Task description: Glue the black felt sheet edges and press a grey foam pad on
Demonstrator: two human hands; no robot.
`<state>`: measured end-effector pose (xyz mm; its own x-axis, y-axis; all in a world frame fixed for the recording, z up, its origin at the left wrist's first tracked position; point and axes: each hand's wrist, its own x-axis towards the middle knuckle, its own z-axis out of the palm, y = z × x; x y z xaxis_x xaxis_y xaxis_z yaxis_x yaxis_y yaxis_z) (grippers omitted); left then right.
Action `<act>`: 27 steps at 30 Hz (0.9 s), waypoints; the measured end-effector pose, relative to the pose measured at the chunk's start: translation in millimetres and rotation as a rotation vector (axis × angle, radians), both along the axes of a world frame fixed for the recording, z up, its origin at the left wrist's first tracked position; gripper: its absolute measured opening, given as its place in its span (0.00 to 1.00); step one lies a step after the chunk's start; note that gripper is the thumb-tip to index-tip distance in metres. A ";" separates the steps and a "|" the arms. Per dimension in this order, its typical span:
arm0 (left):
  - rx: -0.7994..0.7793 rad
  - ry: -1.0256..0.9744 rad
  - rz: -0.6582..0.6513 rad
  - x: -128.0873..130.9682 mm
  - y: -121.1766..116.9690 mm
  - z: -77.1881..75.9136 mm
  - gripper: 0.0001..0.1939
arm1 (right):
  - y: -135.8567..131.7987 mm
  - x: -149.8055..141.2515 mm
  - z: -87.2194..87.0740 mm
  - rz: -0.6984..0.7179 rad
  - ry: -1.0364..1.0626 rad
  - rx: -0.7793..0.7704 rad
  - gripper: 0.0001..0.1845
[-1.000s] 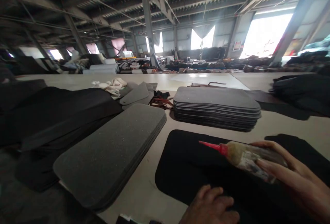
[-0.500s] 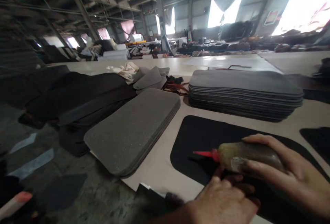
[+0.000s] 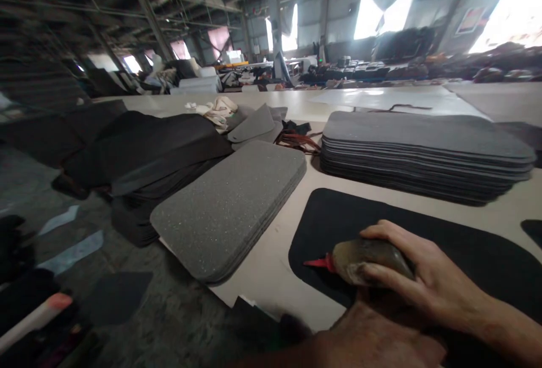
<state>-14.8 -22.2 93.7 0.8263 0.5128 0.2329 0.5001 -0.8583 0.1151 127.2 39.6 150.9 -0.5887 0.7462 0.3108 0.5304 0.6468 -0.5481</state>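
My right hand [image 3: 427, 283] is wrapped round a squeeze bottle [image 3: 372, 256], murky brown with crusted residue near its neck. The bottle lies tilted sideways, and its thin red nozzle [image 3: 319, 263] points left, low over the left end of a black rounded sheet [image 3: 339, 215]. Whether the tip touches the sheet I cannot tell. Below the bottle, my left hand [image 3: 376, 337] is close against the right one, over the sheet's near edge. It is blurred, and its fingers are mostly hidden.
A stack of grey rounded sheets [image 3: 237, 204] stands left of the black sheet. Behind it is a taller stack [image 3: 423, 159]. Dark material [image 3: 165, 153] is piled at far left, near brown straps [image 3: 298, 141]. The table's [image 3: 271, 269] near edge drops to a littered floor.
My right hand has brought the bottle left and nearer the black sheet's left end, nozzle lower. My left hand has shifted down a little. The whole view has swung slightly left.
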 end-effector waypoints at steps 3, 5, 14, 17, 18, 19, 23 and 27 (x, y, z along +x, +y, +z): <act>0.021 0.008 -0.013 0.4 0.6 -4.0 0.26 | 0.8 -1.9 3.9 0.024 -0.008 -0.040 0.19; 0.011 0.001 -0.014 1.2 0.8 -7.1 0.26 | 1.2 -2.9 5.4 0.047 -0.009 -0.060 0.19; -0.016 -0.020 -0.006 1.4 -0.2 -11.0 0.26 | 7.0 -4.6 9.6 0.143 -0.075 -0.071 0.16; -0.028 -0.019 -0.012 0.6 -0.4 -9.1 0.27 | 9.7 -7.2 15.3 0.174 -0.104 -0.082 0.17; -0.032 -0.015 -0.009 0.5 -0.6 -7.9 0.28 | 10.5 -8.5 17.5 0.180 -0.112 -0.084 0.17; -0.038 -0.008 -0.006 0.5 -0.9 -6.5 0.28 | 11.2 -10.0 19.7 0.184 -0.122 -0.083 0.18; -0.090 -0.033 0.007 0.6 -2.2 -3.5 0.27 | 17.5 -17.3 26.6 0.199 -0.176 -0.048 0.19; -0.155 -0.047 -0.009 -0.4 -2.3 -5.5 0.23 | 32.9 -24.2 29.1 0.159 -0.194 0.030 0.17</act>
<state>-15.2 -24.5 88.2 0.8208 0.5385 0.1904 0.4837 -0.8326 0.2697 103.0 72.5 180.0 -0.7485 0.6318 0.2014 0.5142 0.7448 -0.4254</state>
